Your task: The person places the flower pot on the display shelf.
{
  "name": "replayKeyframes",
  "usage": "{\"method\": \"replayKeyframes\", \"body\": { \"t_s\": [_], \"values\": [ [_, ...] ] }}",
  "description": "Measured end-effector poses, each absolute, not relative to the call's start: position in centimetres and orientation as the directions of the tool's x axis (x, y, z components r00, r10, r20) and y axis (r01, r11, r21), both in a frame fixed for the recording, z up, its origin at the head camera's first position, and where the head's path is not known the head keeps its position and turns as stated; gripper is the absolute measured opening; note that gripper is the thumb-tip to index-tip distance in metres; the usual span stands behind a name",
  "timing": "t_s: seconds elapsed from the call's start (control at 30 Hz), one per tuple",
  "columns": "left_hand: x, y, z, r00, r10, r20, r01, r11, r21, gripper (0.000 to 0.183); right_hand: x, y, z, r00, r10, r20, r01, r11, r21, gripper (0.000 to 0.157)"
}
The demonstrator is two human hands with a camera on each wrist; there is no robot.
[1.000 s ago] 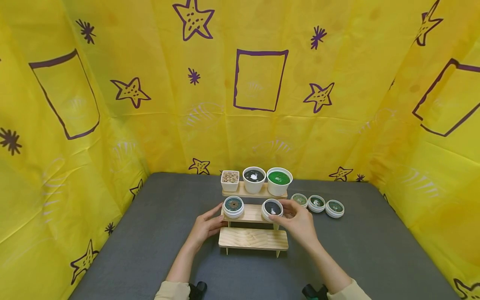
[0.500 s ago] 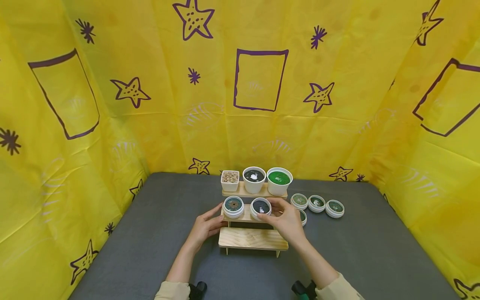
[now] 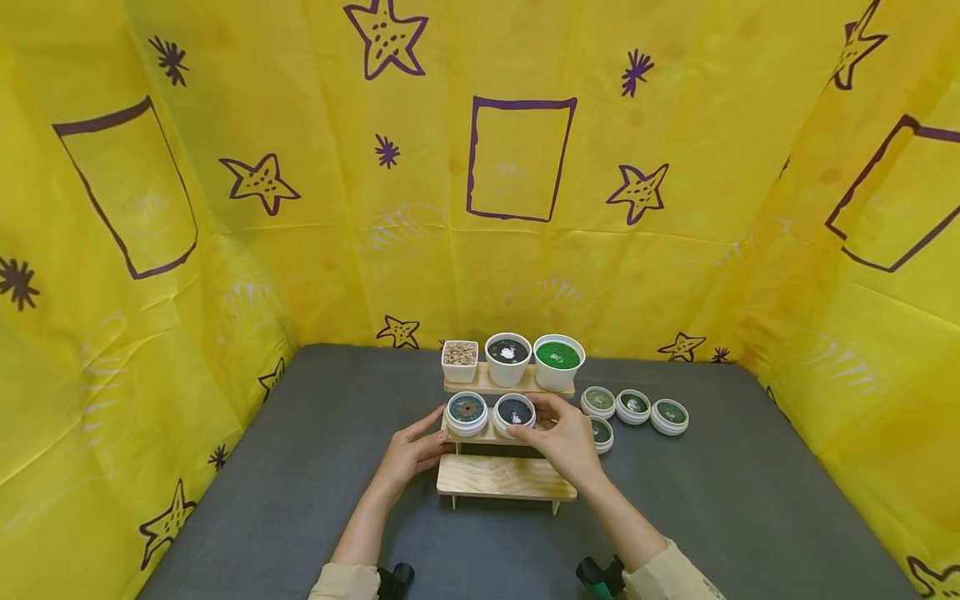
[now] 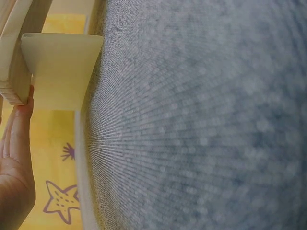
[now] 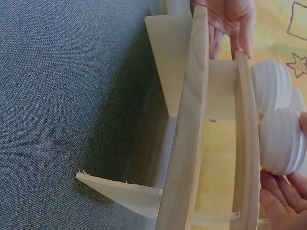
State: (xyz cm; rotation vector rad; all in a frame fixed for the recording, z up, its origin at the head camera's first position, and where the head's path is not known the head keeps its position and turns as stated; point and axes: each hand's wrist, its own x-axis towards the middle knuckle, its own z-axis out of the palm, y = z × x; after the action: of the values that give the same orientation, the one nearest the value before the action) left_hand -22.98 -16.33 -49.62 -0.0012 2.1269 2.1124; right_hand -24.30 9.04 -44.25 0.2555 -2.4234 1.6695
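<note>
My left hand point(image 3: 411, 454) is at the left end of a three-step wooden stand point(image 3: 507, 477), its fairly straight fingers touching the middle shelf's end. With thumb and fingers, my right hand point(image 3: 564, 440) grips a small round white pot point(image 3: 515, 411) with a dark filling. That ribbed pot point(image 5: 280, 141) sits low over the middle shelf in the right wrist view. Left of it, close beside, stands a similar pot point(image 3: 467, 410) with a teal filling and a brown centre. On the top shelf are a square cup of pebbles point(image 3: 460, 360), a dark-filled cup point(image 3: 508, 358) and a green-filled cup point(image 3: 558, 362).
Right of the stand, several low white pots with green fillings stand on the grey tabletop point(image 3: 720, 492); one pot point(image 3: 602, 433) is partly behind my right hand, another pot point(image 3: 670, 417) farthest right. A yellow patterned curtain point(image 3: 525, 275) encloses the back and sides.
My right hand has moved the dark-filled pot leftward along the middle shelf, close to the teal pot. A green-filled pot behind that hand has come into view. My left hand has stayed put.
</note>
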Motion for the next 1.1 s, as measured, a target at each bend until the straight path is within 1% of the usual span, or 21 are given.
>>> {"method": "replayKeyframes", "body": {
  "t_s": [0.33, 1.1],
  "values": [
    [-22.95, -16.33, -49.58, -0.989, 0.101, -0.104, -0.103, 0.011, 0.995, 0.058, -24.48, 8.87, -44.57, -0.972, -0.029, 0.233, -0.228, 0.357, -0.906, 0.049],
    [-22.97, -16.34, -49.49, -0.989, 0.11, -0.103, -0.103, 0.004, 0.995, 0.059, -24.27, 8.66, -44.71, -0.97, -0.038, 0.242, -0.24, 0.35, -0.906, 0.049]
  ]
}}
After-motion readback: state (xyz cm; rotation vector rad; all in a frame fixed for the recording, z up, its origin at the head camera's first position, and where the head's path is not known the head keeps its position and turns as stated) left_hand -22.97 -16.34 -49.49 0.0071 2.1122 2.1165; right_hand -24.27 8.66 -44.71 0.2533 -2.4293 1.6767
